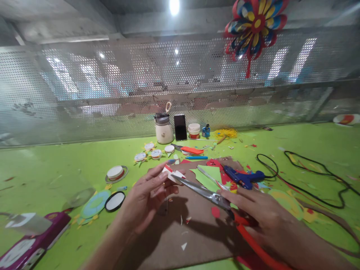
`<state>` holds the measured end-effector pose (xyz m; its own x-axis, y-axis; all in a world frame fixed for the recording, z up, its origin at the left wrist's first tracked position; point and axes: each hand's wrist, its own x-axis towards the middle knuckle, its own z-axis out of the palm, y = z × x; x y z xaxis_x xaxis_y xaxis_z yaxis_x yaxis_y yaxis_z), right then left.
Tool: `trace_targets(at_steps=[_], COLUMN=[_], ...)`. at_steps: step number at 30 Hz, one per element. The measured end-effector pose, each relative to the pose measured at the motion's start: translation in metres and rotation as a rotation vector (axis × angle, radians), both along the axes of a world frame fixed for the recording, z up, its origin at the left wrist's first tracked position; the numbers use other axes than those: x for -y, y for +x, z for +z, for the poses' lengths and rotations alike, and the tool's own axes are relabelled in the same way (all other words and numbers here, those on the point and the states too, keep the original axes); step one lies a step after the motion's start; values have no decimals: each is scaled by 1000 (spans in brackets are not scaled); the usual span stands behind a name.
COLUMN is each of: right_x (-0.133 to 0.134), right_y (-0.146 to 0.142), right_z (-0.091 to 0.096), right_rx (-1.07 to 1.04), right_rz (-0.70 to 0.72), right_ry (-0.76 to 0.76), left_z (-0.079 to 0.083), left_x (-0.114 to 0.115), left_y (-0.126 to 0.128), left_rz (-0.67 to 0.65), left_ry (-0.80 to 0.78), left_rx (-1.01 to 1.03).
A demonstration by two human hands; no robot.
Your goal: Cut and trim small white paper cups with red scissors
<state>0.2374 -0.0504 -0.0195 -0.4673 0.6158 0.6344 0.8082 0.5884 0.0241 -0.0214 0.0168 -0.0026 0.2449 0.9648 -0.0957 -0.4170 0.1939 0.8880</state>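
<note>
My left hand (146, 195) pinches a small white and red paper piece (172, 174) above a brown board (180, 232). My right hand (261, 213) grips red-handled scissors (208, 193). Their steel blades are open and their tips meet the paper piece. A blue glue gun (244, 178) lies just beyond the right hand, on green paper (209, 176) and red scraps.
On the green table (56, 176) stand a white jug (164, 129), a phone (180, 127) and a small tub (194, 131) near the perforated metal wall. Round paper ornaments (149, 153), tape rolls (116, 173), a black cable (309, 187) and a purple box (28, 243) lie around. A pinwheel (254, 22) hangs above.
</note>
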Motion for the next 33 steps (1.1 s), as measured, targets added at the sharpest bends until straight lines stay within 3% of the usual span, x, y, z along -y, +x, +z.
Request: trace_targets(at_steps=[8, 16, 21, 26, 33], right_x=[-7, -18, -26, -31, -3], right_y=[9, 11, 10, 12, -13], right_z=[-17, -40, -42, -38, -30], right_rx=[-128, 32, 40, 14, 27], right_rz=[-76, -298, -233, -164, -194], right_ry=[-5, -398, -557, -568, -585], left_z=[5, 8, 7, 3, 0], left_x=[-2, -2, -2, -2, -3], left_y=[0, 2, 1, 1, 0], left_rz=[71, 58, 72, 8, 1], left_ry=[20, 100, 128, 209, 267], left_rx=[19, 84, 102, 123, 114])
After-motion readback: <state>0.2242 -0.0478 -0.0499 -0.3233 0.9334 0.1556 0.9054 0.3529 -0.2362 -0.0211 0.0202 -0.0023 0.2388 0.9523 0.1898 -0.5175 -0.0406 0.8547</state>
